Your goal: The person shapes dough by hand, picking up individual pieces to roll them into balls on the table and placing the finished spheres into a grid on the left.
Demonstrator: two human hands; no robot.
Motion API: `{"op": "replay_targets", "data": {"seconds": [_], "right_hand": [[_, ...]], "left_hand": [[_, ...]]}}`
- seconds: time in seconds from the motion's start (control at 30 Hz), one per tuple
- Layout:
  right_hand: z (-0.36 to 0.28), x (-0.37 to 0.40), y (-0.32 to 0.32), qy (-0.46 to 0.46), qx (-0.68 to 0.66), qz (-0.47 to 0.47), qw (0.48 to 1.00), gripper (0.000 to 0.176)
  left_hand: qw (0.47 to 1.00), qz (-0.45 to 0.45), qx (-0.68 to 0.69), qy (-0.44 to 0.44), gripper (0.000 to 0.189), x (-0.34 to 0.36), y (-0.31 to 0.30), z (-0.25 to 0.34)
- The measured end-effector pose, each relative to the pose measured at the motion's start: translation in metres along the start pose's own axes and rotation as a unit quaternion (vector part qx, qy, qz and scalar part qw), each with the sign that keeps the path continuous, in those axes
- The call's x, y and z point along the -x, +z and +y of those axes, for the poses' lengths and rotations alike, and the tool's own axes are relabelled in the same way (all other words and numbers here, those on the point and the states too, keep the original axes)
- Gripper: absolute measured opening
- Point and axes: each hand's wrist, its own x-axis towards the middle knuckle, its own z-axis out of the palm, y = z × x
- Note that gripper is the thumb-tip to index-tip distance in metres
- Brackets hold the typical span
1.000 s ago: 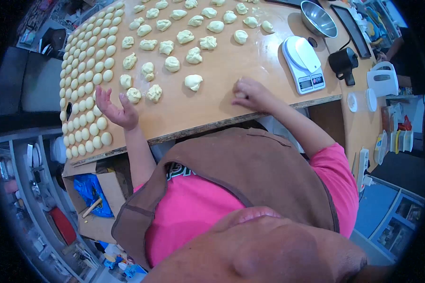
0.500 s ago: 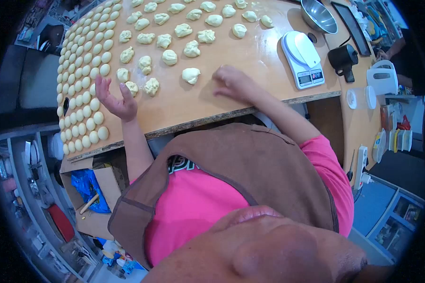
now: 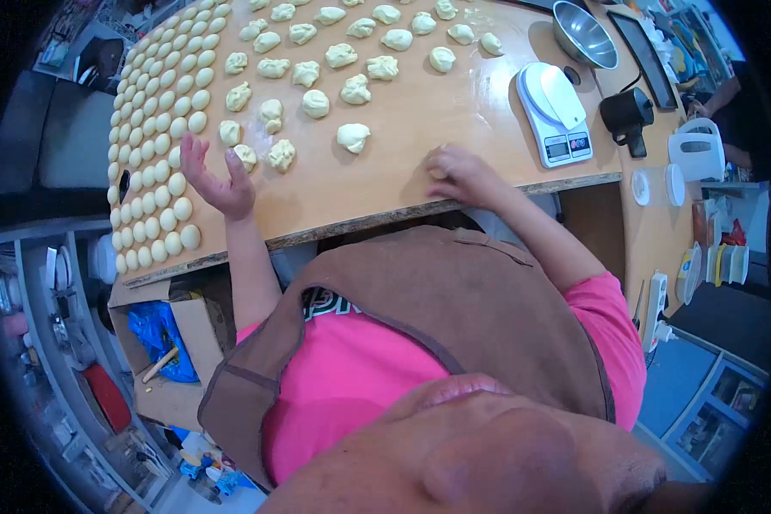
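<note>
Dough lumps point(image 3: 353, 138) lie scattered on the table point(image 3: 420, 120), between rows of smooth balls point(image 3: 174, 244) and the scale point(image 3: 557, 116). The right hand point(image 3: 463, 176) is curled low at the near edge; whether it grips anything, I can't quite tell. The left hand point(image 3: 223, 184), fingers spread, holds nothing, near the balls.

Exposure is moderate, with a cool, bluish cast. Pale glare lies on the counter point(image 3: 394, 176) toward one o'clock; no light source is visible. Soft shadows fall beside the kitchen scale point(image 3: 555, 116) and the steel bowl point(image 3: 585, 34), whose metal carries bright highlights. Wide-angle distortion bends the shelving at eight o'clock, and the corners drop to black. The face at the bottom, toward six o'clock, is soft; fine detail is smeared at the outer edges.
</note>
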Motion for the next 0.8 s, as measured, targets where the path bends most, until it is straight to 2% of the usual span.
{"op": "replay_targets", "data": {"seconds": [0.03,0.13,0.17,0.2,0.27,0.33,0.4,0.43,0.47,0.53,0.6,0.67,0.73,0.8], "right_hand": [[0.007,0.0,-0.008,0.07,0.001,-0.031,0.997,0.037],[-0.002,-0.033,-0.006,0.093,0.051,0.002,0.994,0.036],[-0.005,-0.039,0.004,0.054,0.005,0.035,0.998,0.035],[-0.005,-0.034,0.007,0.052,0.007,0.036,0.998,0.035],[-0.012,-0.02,0.012,0.035,-0.009,-0.053,0.998,0.037],[-0.004,-0.005,-0.004,0.019,-0.009,-0.066,0.998,0.037],[0.014,0.003,-0.012,0.067,0.008,-0.018,0.998,0.036],[0.004,-0.009,-0.016,0.115,0.057,-0.025,0.991,0.037],[-0.001,-0.02,-0.007,0.122,0.055,-0.025,0.991,0.037],[-0.007,-0.04,0.007,0.067,0.001,0.01,0.998,0.037],[-0.017,-0.031,0.009,0.029,0.007,-0.019,0.999,0.037],[-0.006,-0.003,0.005,0.005,-0.015,-0.043,0.999,0.037],[0.0,-0.004,-0.01,0.025,-0.001,-0.03,0.999,0.036],[0.003,-0.015,-0.018,0.133,0.058,-0.047,0.988,0.037]], "left_hand": [[1.0,0.0,0.0,-0.003,0.045,0.001,0.002,-0.001],[0.999,0.005,0.029,-0.019,0.044,0.004,0.006,0.0],[1.0,-0.009,0.011,-0.006,0.045,0.004,0.006,0.0],[1.0,-0.021,-0.008,0.009,0.045,0.002,0.007,0.0],[0.999,-0.028,-0.024,0.017,0.046,0.0,0.001,0.002],[0.998,-0.035,-0.04,0.019,0.046,-0.001,0.0,0.001],[0.999,0.013,0.041,-0.024,0.045,0.0,0.004,0.0],[0.999,0.01,0.044,-0.028,0.045,0.001,0.007,0.001],[0.999,0.004,0.039,-0.028,0.044,0.001,0.009,0.002],[0.999,0.001,0.033,-0.025,0.043,0.002,0.008,0.004],[0.995,-0.079,-0.052,0.022,0.051,0.0,0.001,0.003],[0.996,-0.069,-0.043,0.02,0.05,0.0,-0.001,0.0],[0.997,-0.063,-0.03,0.012,0.05,0.002,0.001,-0.002],[0.999,-0.009,0.033,-0.014,0.044,0.004,0.008,-0.002]]}}
